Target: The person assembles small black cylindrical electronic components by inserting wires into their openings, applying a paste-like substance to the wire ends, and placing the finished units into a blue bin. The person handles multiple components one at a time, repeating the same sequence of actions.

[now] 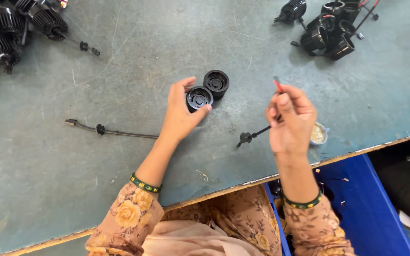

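Note:
My left hand [180,112] grips a round black plastic cap [199,98] between thumb and fingers, just above the worn green tabletop [119,71]. A second black cap [216,83] lies on the table touching the first. My right hand [291,118] pinches a thin wire with a red tip [277,86] sticking up past the fingers. The wire's black lead runs down and left to a small black grommet [245,138] near the table.
Another black cable with a grommet [101,129] lies left of my left arm. Finned black parts [5,26] are piled at the top left, black housings with wires [330,26] at the top right. A small cup [319,133] sits by the table's edge, a blue bin [366,199] below.

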Demonstrator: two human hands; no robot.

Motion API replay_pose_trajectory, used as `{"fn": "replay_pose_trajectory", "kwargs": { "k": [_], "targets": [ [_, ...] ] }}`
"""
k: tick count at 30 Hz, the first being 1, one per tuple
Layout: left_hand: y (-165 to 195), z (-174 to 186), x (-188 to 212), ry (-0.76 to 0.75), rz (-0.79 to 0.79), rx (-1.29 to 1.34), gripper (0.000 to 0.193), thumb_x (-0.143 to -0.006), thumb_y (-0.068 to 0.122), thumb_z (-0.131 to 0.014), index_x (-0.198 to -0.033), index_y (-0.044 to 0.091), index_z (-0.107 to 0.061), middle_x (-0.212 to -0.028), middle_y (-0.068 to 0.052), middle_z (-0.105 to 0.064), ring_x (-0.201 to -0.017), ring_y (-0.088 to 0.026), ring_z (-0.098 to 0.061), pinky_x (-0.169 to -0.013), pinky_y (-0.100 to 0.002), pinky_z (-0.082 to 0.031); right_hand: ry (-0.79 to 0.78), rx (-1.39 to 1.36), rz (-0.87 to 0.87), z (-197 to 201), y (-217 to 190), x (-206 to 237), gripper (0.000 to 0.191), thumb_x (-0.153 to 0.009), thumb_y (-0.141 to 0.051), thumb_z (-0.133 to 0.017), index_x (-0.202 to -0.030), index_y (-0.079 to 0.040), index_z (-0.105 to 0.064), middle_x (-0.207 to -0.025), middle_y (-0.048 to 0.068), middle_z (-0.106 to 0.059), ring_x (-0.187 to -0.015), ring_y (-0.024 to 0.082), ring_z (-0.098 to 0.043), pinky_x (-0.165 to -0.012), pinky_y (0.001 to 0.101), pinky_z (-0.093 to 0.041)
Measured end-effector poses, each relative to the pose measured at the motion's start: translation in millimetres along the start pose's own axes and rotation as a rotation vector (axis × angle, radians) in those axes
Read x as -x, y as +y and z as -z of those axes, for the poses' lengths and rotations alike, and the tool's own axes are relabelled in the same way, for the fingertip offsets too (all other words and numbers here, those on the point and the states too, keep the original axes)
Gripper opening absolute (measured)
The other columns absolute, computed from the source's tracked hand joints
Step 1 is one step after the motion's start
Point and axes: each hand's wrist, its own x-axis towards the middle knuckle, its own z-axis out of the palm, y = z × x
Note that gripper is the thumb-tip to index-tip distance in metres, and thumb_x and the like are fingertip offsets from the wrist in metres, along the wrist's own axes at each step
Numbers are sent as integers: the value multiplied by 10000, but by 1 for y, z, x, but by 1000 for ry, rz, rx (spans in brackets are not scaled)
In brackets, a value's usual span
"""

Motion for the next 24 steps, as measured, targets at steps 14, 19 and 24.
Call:
{"fn": "replay_pose_trajectory", "kwargs": {
  "k": [14,19,24],
  "targets": [
    [-10,-6,-9,-21,714,1182,601,-969,548,-567,-1225,10,-652,-1082,-162,-752,-919,-217,-725,-731,-358,-606,-123,347,114,-31,3,31,349,-1160,-285,-587,-1083,37,-696,-812,-7,-516,-668,36,-421,-634,190,-318],
    [-3,-12,-3,-99,780,1382,644,-985,609,-490,-1219,33,-662,-1060,-158,-756,-866,-209,-737,-714,-334,-622,-136,915,163,-38,-6,50,154,-980,-119,-713,-1032,25,-729,-873,56,-661,-646,90,-649,-562,208,-505],
    [0,-15,-2,-54,795,1393,645,-981,611,-510,-1236,38,-662,-1091,-152,-753,-888,-198,-732,-738,-334,-618,-154,929,32,-47,6,64,142,-916,-72,-746,-1011,33,-752,-817,74,-717,-640,125,-724,-566,236,-585]
  ]
}}
